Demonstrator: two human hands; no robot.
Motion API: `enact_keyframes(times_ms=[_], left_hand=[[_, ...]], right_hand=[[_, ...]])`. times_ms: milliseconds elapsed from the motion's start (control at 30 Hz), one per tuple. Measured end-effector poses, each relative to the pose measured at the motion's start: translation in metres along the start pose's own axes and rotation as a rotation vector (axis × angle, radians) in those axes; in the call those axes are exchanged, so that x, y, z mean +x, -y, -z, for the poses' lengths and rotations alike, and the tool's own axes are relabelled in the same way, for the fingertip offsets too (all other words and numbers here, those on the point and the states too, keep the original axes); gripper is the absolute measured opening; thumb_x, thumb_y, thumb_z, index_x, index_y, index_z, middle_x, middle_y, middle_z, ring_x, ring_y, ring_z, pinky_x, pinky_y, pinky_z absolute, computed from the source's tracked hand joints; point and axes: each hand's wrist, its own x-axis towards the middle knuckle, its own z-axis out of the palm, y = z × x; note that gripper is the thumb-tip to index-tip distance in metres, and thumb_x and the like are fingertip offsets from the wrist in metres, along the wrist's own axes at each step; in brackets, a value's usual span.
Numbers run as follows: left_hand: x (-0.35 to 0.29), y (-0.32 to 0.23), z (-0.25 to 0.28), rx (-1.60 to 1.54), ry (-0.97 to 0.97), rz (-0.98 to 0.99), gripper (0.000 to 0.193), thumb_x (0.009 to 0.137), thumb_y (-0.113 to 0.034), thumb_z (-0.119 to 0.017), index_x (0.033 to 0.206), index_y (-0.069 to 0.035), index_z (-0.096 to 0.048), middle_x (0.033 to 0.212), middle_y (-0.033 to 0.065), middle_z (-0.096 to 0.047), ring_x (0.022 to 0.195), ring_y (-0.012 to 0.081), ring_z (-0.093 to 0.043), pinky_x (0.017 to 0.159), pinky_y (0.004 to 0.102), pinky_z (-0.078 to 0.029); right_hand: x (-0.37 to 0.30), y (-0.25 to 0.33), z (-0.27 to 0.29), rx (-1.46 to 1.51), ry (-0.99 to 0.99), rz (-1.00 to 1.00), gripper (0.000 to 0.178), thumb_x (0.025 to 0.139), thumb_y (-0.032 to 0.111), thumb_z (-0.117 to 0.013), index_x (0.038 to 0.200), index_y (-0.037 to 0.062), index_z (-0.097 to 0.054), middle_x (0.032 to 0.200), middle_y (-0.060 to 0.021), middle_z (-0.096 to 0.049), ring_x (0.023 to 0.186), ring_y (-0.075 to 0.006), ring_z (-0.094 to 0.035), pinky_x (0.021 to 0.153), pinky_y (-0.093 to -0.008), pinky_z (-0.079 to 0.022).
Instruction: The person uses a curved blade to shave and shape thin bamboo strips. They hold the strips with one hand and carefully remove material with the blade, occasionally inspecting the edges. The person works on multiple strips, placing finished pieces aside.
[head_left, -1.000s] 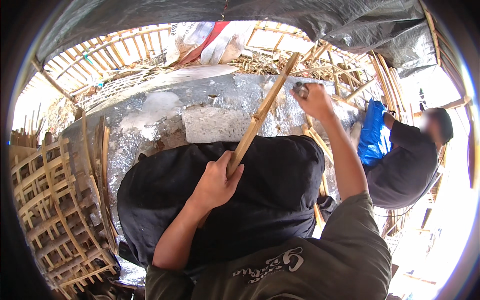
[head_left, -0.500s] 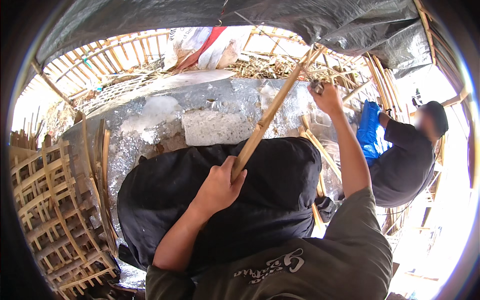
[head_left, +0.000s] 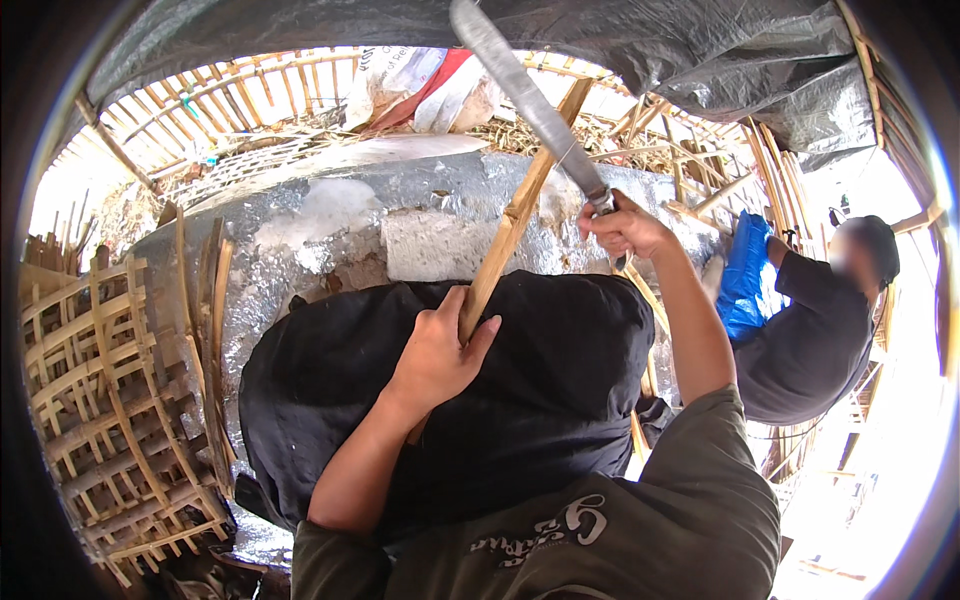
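Note:
My left hand [head_left: 438, 352] is closed around the lower part of a split bamboo strip [head_left: 510, 225], which slants up and away to the right over my lap. My right hand [head_left: 630, 232] grips a machete [head_left: 540, 110] by its handle. Its long grey blade points up and to the left, passing across the upper part of the bamboo; whether the edge touches it I cannot tell. Beneath both, dark trousers [head_left: 480, 370] cover my bent legs.
Woven bamboo lattice [head_left: 105, 400] stands at left beside upright strips [head_left: 215, 320]. A pale block [head_left: 430, 245] lies beyond my knees on the grey ground sheet [head_left: 320, 250]. To the right sits another person [head_left: 810, 330] near a blue plastic bundle [head_left: 745, 280]. Dark tarpaulin [head_left: 720, 60] hangs overhead.
The machete's blade now stands out broadly, swung up and leftward across the bamboo. My right hand has turned and shifted slightly left and nearer. The bamboo strip's upper end has tilted left.

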Motion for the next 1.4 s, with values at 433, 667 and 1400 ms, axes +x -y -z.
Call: enact_keyframes(times_ms=[433, 667, 1400], left_hand=[[0.001, 0.005, 0.002, -0.013, 0.001, -0.038, 0.023, 0.091, -0.006, -0.066, 0.108, 0.005, -0.057, 0.069, 0.0213, -0.056, 0.057, 0.0347, -0.060, 0.053, 0.0358, -0.044], [0.003, 0.000, 0.008, -0.008, 0.054, -0.059, 0.026, 0.088, -0.002, -0.064, 0.112, 0.005, -0.057, 0.068, 0.0220, -0.057, 0.060, 0.0365, -0.064, 0.054, 0.0356, -0.047], [0.005, 0.003, 0.015, 0.036, 0.051, -0.086, 0.027, 0.084, 0.001, -0.064, 0.111, 0.005, -0.058, 0.065, 0.0223, -0.052, 0.055, 0.0367, -0.058, 0.053, 0.0374, -0.042]], right_hand=[[-0.002, -0.002, 0.012, 0.140, 0.421, 0.077, 0.027, 0.091, 0.022, -0.072, 0.092, -0.0012, -0.058, 0.051, 0.0087, -0.036, 0.039, -0.0010, -0.028, 0.038, -0.0217, -0.019], [0.000, 0.017, 0.079, 0.295, 0.413, 0.216, 0.026, 0.098, 0.025, -0.060, 0.089, 0.0008, -0.055, 0.048, 0.0101, -0.032, 0.035, -0.0024, -0.027, 0.035, -0.0232, -0.020], [-0.016, -0.013, 0.006, 0.053, 0.348, -0.103, 0.012, 0.082, 0.004, -0.073, 0.083, -0.0028, -0.063, 0.056, -0.0022, -0.049, 0.041, -0.0037, -0.035, 0.039, -0.0230, -0.024]])
